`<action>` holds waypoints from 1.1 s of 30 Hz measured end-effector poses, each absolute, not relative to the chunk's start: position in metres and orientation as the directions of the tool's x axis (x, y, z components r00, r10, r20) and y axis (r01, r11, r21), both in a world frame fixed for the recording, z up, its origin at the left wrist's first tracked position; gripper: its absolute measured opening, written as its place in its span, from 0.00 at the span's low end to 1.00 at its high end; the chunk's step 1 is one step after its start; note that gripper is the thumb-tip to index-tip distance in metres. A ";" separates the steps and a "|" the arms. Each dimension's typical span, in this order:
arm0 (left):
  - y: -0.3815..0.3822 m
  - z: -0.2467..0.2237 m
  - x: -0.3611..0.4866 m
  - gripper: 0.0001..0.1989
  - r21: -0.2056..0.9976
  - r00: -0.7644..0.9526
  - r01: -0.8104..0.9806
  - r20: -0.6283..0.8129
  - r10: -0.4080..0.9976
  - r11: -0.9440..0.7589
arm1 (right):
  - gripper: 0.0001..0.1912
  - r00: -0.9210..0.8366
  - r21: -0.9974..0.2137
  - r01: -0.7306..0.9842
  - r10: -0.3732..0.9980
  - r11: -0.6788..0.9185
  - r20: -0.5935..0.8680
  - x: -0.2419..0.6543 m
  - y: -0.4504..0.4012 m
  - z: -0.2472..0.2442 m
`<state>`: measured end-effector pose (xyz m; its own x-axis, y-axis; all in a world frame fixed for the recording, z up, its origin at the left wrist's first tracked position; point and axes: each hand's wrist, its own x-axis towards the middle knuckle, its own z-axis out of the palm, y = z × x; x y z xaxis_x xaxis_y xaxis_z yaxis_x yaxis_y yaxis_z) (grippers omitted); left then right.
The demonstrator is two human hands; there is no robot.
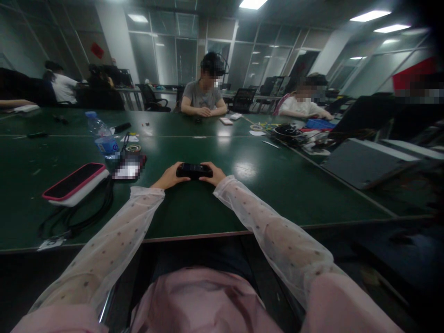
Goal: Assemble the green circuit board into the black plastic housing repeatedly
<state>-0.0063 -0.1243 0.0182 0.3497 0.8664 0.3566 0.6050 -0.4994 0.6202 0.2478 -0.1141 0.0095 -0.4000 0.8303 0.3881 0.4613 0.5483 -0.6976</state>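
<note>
A small black device (194, 170), like a phone held sideways, is between my two hands above the green table (194, 208). My left hand (171, 176) grips its left end, with the thumb along the near edge. Around the right end my right hand (212, 174) is closed in the same way. What the device's dark face shows is too dim to read. To the left of my left hand lies a phone (129, 167) with a blurred bright screen.
At the left are a pink-edged case (76, 181), black cables (92, 219) and a water bottle (104, 136). Tangled cables (287, 132) and a grey metal box (371, 162) lie right. A person (204, 95) sits across the table, another (301, 104) at the right.
</note>
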 end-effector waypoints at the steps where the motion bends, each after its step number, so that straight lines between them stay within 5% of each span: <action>1: -0.124 0.018 -0.006 0.32 0.622 0.349 0.608 0.350 0.870 -0.494 | 0.32 -0.398 -0.694 0.466 0.830 0.549 0.390 0.247 -0.114 0.010; 17: -0.120 0.012 -0.009 0.38 0.649 0.345 0.593 0.329 0.879 -0.476 | 0.29 -0.329 -0.750 0.396 0.844 0.530 0.423 0.251 -0.107 -0.001; 33: -0.124 0.016 -0.006 0.29 0.618 0.334 0.623 0.344 0.877 -0.480 | 0.34 -0.206 -0.770 0.262 0.814 0.581 0.544 0.254 -0.102 0.013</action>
